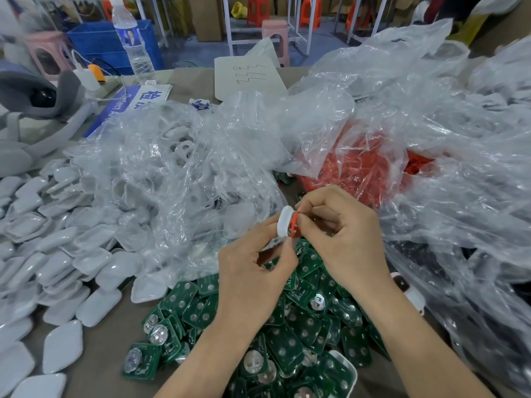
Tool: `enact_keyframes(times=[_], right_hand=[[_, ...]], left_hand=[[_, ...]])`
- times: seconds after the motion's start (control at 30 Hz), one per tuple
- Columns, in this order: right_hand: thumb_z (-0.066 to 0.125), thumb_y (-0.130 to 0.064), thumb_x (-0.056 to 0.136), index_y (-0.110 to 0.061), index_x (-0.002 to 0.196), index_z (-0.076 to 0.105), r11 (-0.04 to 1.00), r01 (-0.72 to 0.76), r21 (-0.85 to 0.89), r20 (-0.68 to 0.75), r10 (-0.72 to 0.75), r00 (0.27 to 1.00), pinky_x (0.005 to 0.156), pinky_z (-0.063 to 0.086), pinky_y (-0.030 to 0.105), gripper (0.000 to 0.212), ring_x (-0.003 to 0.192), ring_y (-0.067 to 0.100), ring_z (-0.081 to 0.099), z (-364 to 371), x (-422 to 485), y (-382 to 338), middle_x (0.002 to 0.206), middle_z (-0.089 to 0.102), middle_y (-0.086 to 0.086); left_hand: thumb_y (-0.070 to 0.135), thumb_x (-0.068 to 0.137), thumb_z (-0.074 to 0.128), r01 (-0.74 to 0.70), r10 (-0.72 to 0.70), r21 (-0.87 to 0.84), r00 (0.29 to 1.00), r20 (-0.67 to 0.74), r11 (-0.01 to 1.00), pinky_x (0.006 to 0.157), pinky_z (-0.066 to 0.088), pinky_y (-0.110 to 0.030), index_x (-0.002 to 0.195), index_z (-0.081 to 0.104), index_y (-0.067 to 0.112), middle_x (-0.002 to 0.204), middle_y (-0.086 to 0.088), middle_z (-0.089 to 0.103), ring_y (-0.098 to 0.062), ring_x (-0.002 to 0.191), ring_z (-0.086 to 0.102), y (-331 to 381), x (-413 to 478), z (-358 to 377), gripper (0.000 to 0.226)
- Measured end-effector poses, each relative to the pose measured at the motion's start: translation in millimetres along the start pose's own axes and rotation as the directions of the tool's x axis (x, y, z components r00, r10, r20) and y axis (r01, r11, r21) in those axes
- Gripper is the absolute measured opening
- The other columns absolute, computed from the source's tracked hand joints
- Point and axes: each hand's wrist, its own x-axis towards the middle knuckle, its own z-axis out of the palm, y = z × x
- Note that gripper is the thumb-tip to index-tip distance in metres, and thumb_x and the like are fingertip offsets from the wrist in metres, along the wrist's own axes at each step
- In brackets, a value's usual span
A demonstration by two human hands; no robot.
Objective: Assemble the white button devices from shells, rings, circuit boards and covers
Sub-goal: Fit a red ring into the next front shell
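My left hand [253, 271] grips a white shell [284, 222] edge-on at the centre of the view. My right hand [342, 234] pinches a red ring [294, 225] against that shell's right face. Below both hands lies a heap of green circuit boards [258, 334] with round metal battery clips. White covers [57, 254] are piled across the left of the table. A clear bag [161, 173] behind the hands holds more white parts. Another clear bag [367, 168] at centre right holds red rings.
Large crumpled plastic bags [459, 139] fill the right side. A water bottle [132, 38], a small white squeeze bottle [86, 76], a blue sign [123, 104] and a handwritten card [247, 76] stand at the table's far edge. Stools and crates stand beyond.
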Motion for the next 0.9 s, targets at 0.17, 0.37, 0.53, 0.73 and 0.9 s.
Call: enact_keyframes(times=[0.17,0.37,0.53,0.73,0.9], right_hand=[[0.068,0.006,0.079,-0.005,0.082,0.065,0.998,0.033,-0.057,-0.025,-0.034,0.999,0.07,0.054,0.016,0.012,0.079,0.014,0.067,2,-1,2,0.087,0.063,0.002],[0.069,0.004,0.079,-0.008,0.081,0.066,0.998,0.024,-0.062,-0.016,-0.025,1.0,0.072,0.052,0.012,0.013,0.08,0.013,0.067,1,0,2,0.088,0.064,0.0],[0.071,0.003,0.079,-0.008,0.082,0.067,0.997,0.008,-0.074,0.012,-0.007,1.0,0.072,0.05,0.009,0.012,0.079,0.01,0.065,-1,0,1,0.088,0.064,0.0],[0.073,-0.007,0.081,-0.014,0.082,0.068,0.999,-0.046,0.025,0.079,0.044,0.996,0.065,0.052,0.017,0.009,0.071,0.007,0.065,-5,2,0,0.082,0.066,-0.003],[0.072,-0.026,0.076,-0.027,0.092,0.067,0.926,-0.252,0.282,0.238,0.187,0.953,0.054,0.052,0.028,0.016,0.063,0.017,0.061,-11,6,0,0.083,0.07,-0.001]], left_hand=[[0.011,0.085,0.072,-0.015,0.014,0.086,1.0,0.019,0.996,0.071,0.046,-0.003,0.102,0.075,0.027,0.102,0.006,0.075,0.002,0.091,0.068,-2,2,-1,0.024],[0.01,0.086,0.07,0.033,-0.035,0.085,0.999,0.02,0.996,0.069,0.046,-0.003,0.094,0.077,0.021,0.099,0.009,0.075,0.006,0.084,0.067,-4,3,-1,0.015],[0.01,0.086,0.069,0.075,-0.075,0.032,0.997,0.03,0.997,0.066,0.045,-0.002,0.09,0.073,0.035,0.093,0.011,0.076,0.009,0.08,0.067,1,4,-1,0.025],[0.019,0.088,0.066,0.164,-0.164,0.005,0.985,0.045,0.986,0.047,0.033,-0.006,0.081,0.075,0.034,0.055,0.015,0.06,0.003,0.045,0.044,-1,8,-6,0.019],[0.016,0.091,0.064,0.253,-0.24,-0.044,0.952,0.191,0.967,0.079,0.06,-0.038,0.081,0.075,0.033,0.08,0.0,0.075,-0.024,0.081,0.071,-3,16,-14,0.022]])
